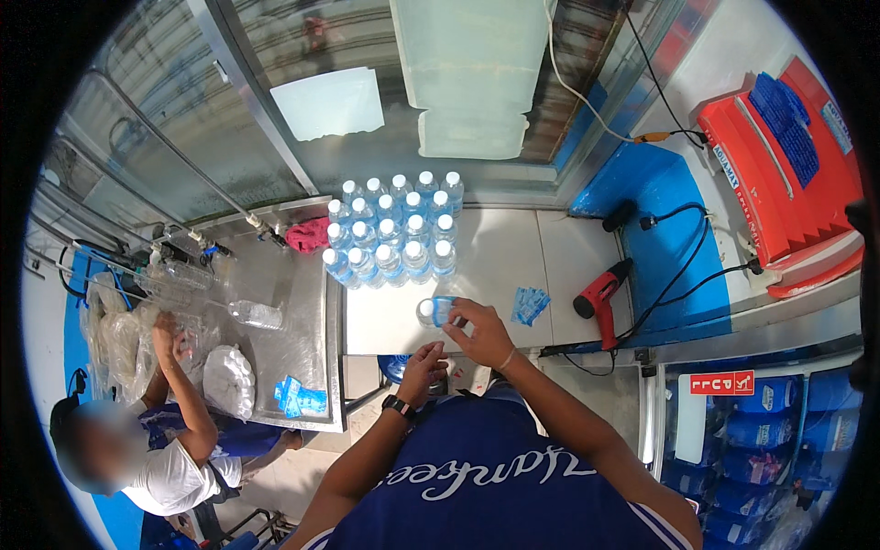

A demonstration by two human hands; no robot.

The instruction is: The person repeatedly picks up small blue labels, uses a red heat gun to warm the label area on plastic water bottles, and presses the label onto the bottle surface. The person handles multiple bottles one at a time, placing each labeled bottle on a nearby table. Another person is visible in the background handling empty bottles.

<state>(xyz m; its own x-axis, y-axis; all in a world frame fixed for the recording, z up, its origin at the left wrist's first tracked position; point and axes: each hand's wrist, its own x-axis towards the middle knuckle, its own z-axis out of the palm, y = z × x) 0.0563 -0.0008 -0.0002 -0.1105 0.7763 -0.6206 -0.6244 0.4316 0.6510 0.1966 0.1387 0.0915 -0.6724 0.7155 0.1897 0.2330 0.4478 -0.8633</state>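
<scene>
My right hand (481,337) pinches a small blue label (442,310) above the front of the white counter. Right beside the label is a clear water bottle (425,312) with a white cap; I cannot tell whether the label is around it. My left hand (423,368) is closed, fingers curled in, near the counter's front edge and just left of my right hand. What it holds, if anything, is hidden. Behind my hands, several capped water bottles (390,261) stand upright in a tight block. A small pile of blue labels (530,305) lies to the right.
A red heat gun (600,302) and black cables are at the counter's right. On the left, a steel sink table (293,312) holds a clear bottle (256,314) and blue labels (300,397). A co-worker (170,440) reaches over it. A red cloth (308,236) lies behind.
</scene>
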